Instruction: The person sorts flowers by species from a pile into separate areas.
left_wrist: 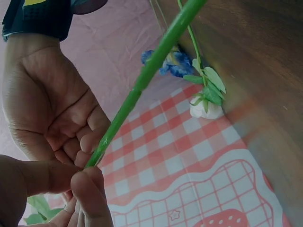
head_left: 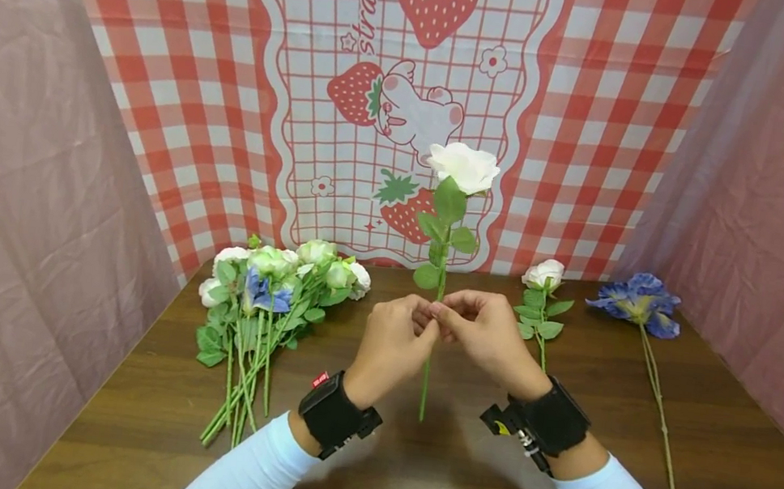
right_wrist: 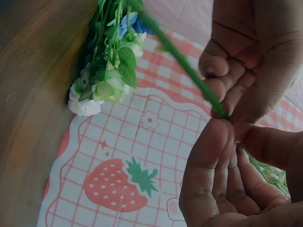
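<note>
A white artificial rose [head_left: 463, 168] is held upright in front of me, above the table, with green leaves below its bloom. My left hand [head_left: 394, 347] pinches its stem between thumb and fingers. From the other side, my right hand [head_left: 491, 334] pinches the same stem, and the fingertips of both hands meet there. Bare green stem [left_wrist: 137, 92] runs out of the fingers in the left wrist view. The right wrist view also shows the stem [right_wrist: 189, 71] leading into the fingers, which partly hide the gripped spot.
A bunch of white, pale green and blue flowers [head_left: 274, 264] lies at the left of the wooden table [head_left: 145, 402]. Beyond my right hand lies another white rose [head_left: 544, 275], and farther right a blue flower [head_left: 638, 302]. Checked cloth [head_left: 590, 122] hangs behind.
</note>
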Demonstrator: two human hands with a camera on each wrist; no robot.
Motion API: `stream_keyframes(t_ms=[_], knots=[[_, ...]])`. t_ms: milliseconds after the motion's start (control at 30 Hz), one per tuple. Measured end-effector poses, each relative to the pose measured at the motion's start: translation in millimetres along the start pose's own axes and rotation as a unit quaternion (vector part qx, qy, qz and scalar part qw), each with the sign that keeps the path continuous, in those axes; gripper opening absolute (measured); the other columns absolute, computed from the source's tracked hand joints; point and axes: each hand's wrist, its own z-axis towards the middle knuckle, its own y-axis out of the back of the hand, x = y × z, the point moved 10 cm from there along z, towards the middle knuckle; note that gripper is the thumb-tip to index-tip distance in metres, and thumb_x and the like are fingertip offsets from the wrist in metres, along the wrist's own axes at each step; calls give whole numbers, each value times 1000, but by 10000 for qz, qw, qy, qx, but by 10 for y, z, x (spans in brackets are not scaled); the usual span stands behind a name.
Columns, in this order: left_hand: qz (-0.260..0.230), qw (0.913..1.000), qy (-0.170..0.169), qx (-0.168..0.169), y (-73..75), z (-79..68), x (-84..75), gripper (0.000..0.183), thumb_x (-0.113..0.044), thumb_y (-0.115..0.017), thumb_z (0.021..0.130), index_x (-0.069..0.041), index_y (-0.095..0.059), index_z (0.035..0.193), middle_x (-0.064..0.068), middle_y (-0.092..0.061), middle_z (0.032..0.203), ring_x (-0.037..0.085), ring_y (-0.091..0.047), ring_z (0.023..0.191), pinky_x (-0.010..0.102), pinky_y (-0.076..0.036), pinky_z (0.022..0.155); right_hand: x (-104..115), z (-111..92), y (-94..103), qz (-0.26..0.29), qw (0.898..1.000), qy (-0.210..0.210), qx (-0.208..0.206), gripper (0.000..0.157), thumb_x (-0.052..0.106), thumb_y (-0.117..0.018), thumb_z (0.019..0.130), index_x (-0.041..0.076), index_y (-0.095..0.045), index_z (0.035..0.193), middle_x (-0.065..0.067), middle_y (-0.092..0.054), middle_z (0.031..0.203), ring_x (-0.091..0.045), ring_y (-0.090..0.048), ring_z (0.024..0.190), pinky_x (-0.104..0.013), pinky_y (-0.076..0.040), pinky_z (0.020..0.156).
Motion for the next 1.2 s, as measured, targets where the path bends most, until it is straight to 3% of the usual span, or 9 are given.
stream_keyframes(t_ms=[200,367,633,800,1067,1200], knots=[[112,9991,-111,398,-31,43,20,10,-7,-72,90,-2,-78,95,3,-75,78,8,-68,66,18,-51,59,122,-34,10,-904,9948,457,-147,15,14,-67,101,3,-76,97,-1,-70,72,-22,-67,65,-30,-53,55],[-1,9979,-63,651,44,97,61,14,-9,-67,95,-2,-80,96,3,-75,77,6,-62,57,22,-49,55,177,-50,7,-1327,9890,618,-215,15,17,-65,103,7,-75,96,-2,-67,70,-13,-59,58,-28,-46,53],[-174,9990,-232,338,83,118,44,18,-18,-67,101,-6,-79,105,6,-76,91,13,-70,77,27,-53,65,241,-70,-52,-1410,9868,791,20,19,13,-59,105,7,-71,92,-5,-64,70,-13,-53,54,-27,-43,51],[-279,9989,-301,225,112,123,39,21,-15,-65,102,-1,-78,110,13,-75,102,19,-71,87,29,-55,70,267,-76,-103,-1378,9866,854,193,19,11,-55,107,6,-68,93,-4,-61,70,-13,-51,55,-27,-42,51],[-226,9986,-473,94,129,134,19,21,-16,-66,102,-2,-78,111,9,-75,103,16,-69,81,24,-53,66,289,-94,-136,-1286,9870,913,306,17,10,-53,108,4,-68,105,-1,-59,72,-13,-53,59,-27,-43,52],[-511,9973,-503,164,102,128,21,22,-16,-66,102,-1,-76,116,11,-75,107,18,-71,91,25,-56,72,293,-108,-141,-1382,9845,1047,268,15,9,-53,108,4,-65,102,-1,-56,71,-12,-50,59,-28,-42,54]])
